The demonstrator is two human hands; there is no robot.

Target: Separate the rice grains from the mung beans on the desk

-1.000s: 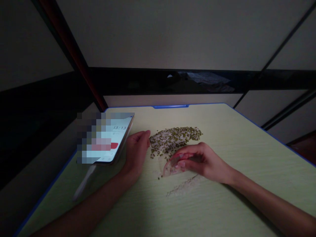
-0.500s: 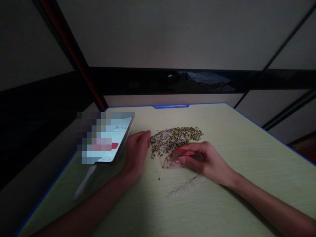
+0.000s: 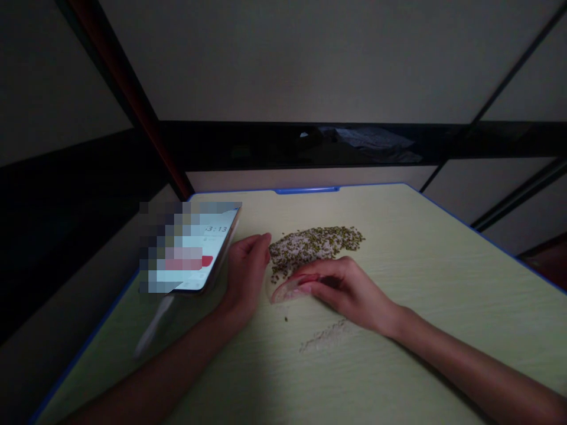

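Note:
A spread pile of small green beans mixed with whitish grains (image 3: 316, 243) lies in the middle of the table. My right hand (image 3: 349, 289) is at its near side, thumb and fingers pinched on a small clear plastic bag (image 3: 283, 290) with red marking. The bag's left end lies close to my left hand (image 3: 248, 268). That hand rests on its edge at the pile's left end, fingers curled closed; what they hold, if anything, is hidden. Nearer to me are a thin scatter of grains (image 3: 323, 335) and a single dark bean (image 3: 286, 319).
A lit phone (image 3: 221, 242), partly pixelated, stands tilted left of my left hand, with a blurred white strip (image 3: 153, 327) below it. The pale table (image 3: 425, 248) has a blue rim and a blue handle (image 3: 307, 190) at the far edge. Panelled cabinets (image 3: 310, 65) rise behind.
My right hand has moved left with the plastic bag, bringing it nearer to my left hand. The left hand has stayed in place.

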